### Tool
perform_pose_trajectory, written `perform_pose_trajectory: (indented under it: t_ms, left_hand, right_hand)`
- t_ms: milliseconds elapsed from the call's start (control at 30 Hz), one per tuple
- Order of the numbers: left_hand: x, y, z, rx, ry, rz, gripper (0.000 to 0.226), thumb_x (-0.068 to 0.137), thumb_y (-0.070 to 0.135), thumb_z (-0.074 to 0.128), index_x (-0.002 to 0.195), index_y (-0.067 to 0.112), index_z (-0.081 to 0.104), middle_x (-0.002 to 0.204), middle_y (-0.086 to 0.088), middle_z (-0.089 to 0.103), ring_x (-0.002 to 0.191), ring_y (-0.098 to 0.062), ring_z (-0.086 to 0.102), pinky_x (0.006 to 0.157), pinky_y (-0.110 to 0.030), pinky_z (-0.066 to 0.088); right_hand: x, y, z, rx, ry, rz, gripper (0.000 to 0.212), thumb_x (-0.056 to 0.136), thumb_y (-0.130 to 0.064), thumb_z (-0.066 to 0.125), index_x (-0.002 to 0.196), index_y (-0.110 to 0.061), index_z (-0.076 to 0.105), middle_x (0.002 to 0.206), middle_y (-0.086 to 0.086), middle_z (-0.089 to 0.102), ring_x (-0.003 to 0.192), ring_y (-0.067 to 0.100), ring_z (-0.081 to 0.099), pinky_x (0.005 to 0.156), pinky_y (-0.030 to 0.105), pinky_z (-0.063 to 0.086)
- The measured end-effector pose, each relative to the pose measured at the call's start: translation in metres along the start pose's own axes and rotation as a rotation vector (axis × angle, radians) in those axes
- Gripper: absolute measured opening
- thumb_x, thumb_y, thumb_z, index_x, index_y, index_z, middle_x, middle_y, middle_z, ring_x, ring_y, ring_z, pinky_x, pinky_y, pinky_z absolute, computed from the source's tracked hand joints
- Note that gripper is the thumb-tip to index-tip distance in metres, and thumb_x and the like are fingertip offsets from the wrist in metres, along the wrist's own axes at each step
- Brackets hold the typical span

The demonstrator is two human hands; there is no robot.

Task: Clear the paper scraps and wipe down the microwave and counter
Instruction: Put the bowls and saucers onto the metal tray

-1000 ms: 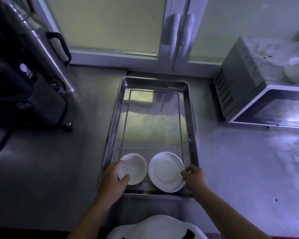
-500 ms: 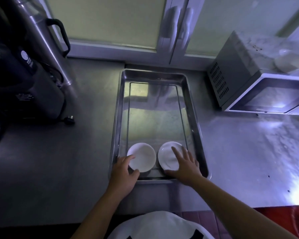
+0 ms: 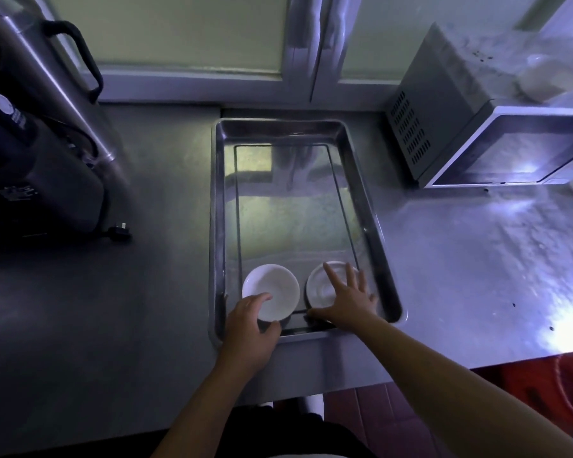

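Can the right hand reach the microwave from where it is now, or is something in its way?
Probably yes. The right hand lies flat on the right dish in the tray, holding nothing, and no object stands on the counter between tray and microwave.

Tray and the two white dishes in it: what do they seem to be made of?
Tray: likely stainless steel, polished; it is grey and shows mirror-like reflections. The left dish and right dish: probably glazed ceramic, white and smooth, though melamine cannot be excluded in this dim light.
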State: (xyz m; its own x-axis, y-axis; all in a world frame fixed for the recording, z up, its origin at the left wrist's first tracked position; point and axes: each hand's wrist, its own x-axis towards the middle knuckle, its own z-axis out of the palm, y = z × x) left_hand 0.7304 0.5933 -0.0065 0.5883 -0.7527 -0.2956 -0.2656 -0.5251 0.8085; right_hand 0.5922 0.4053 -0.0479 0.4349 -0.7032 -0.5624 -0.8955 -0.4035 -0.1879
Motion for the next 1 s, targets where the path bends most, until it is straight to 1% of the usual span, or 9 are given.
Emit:
perform_pose_trajectory:
  t_ms: [133,267,333,400,500,567,700,800,1000]
  left_hand:
    - [0.001,0.007,0.006,-0.014,-0.025,0.009,0.051,0.089,0.014,0.067,0.137,0.022,0.055,0.137,0.007,0.05,0.129,-0.013,0.043,0.107,-0.031,0.037]
    - [-0.003,0.014,0.017,-0.013,-0.056,0.0,0.048,0.09,0.017,0.066,0.136,0.027,0.055,0.129,0.016,0.047,0.121,-0.002,0.042,0.102,-0.024,0.036]
    - [-0.008,0.022,0.027,-0.036,-0.104,-0.039,0.044,0.091,0.018,0.064,0.132,0.033,0.056,0.128,0.017,0.053,0.117,0.0,0.048,0.098,-0.023,0.038]
    - [-0.013,0.036,0.043,-0.07,-0.17,-0.054,0.037,0.091,0.016,0.063,0.12,0.038,0.06,0.119,0.013,0.063,0.109,-0.004,0.059,0.095,-0.025,0.046]
    - [-0.02,0.068,0.081,-0.094,-0.285,-0.03,0.031,0.092,0.012,0.064,0.103,0.041,0.064,0.102,0.009,0.069,0.091,0.001,0.064,0.076,-0.01,0.046]
    - [-0.027,0.094,0.112,-0.094,-0.345,0.009,0.031,0.091,0.009,0.065,0.101,0.039,0.065,0.099,0.007,0.069,0.082,0.005,0.064,0.07,-0.005,0.045]
    - [-0.049,0.143,0.178,-0.154,-0.469,0.013,0.03,0.09,-0.003,0.064,0.099,0.026,0.068,0.098,-0.005,0.071,0.088,-0.012,0.064,0.077,-0.018,0.048]
    - [-0.07,0.173,0.232,-0.183,-0.565,-0.011,0.03,0.09,-0.006,0.063,0.103,0.02,0.069,0.093,-0.002,0.07,0.081,-0.009,0.062,0.067,-0.015,0.048]
    - [-0.113,0.231,0.346,-0.221,-0.648,-0.029,0.029,0.088,-0.006,0.064,0.104,0.017,0.072,0.09,-0.003,0.075,0.078,-0.01,0.066,0.064,-0.019,0.051]
  right_hand:
    - [-0.003,-0.004,-0.006,0.062,-0.007,-0.013,0.12,0.067,-0.079,0.07,0.153,-0.052,-0.01,0.166,-0.002,-0.021,0.153,0.032,-0.018,0.117,0.065,0.007]
    - [-0.032,0.002,-0.012,0.253,0.15,-0.031,0.094,0.078,-0.066,0.067,0.155,-0.042,0.018,0.165,-0.002,0.014,0.15,0.027,0.017,0.117,0.054,0.023]
    - [-0.056,0.02,-0.015,0.451,0.211,-0.038,0.068,0.085,-0.05,0.069,0.145,-0.032,0.042,0.146,0.0,0.045,0.132,0.024,0.046,0.108,0.045,0.04]
    - [-0.086,0.048,-0.018,0.712,0.242,0.001,0.037,0.087,-0.037,0.072,0.121,-0.024,0.065,0.111,-0.003,0.067,0.103,0.017,0.063,0.091,0.036,0.051]
    - [-0.135,0.107,-0.018,0.959,0.349,0.074,0.006,0.086,-0.025,0.075,0.091,-0.028,0.073,0.076,-0.01,0.072,0.075,0.005,0.066,0.07,0.025,0.051]
    - [-0.163,0.146,-0.02,1.083,0.44,0.125,0.008,0.085,-0.021,0.076,0.089,-0.028,0.074,0.077,-0.01,0.074,0.073,0.003,0.067,0.067,0.021,0.049]
    - [-0.201,0.217,-0.031,1.221,0.558,0.162,0.012,0.086,-0.011,0.074,0.094,-0.021,0.074,0.08,0.001,0.075,0.077,0.014,0.07,0.069,0.029,0.054]
    - [-0.226,0.268,-0.034,1.295,0.617,0.16,0.018,0.086,-0.006,0.072,0.097,-0.02,0.072,0.078,0.002,0.074,0.07,0.006,0.067,0.063,0.021,0.051]
    - [-0.262,0.39,-0.025,1.372,0.688,0.262,0.02,0.084,-0.008,0.076,0.099,-0.022,0.072,0.084,0.002,0.072,0.073,0.009,0.065,0.066,0.032,0.052]
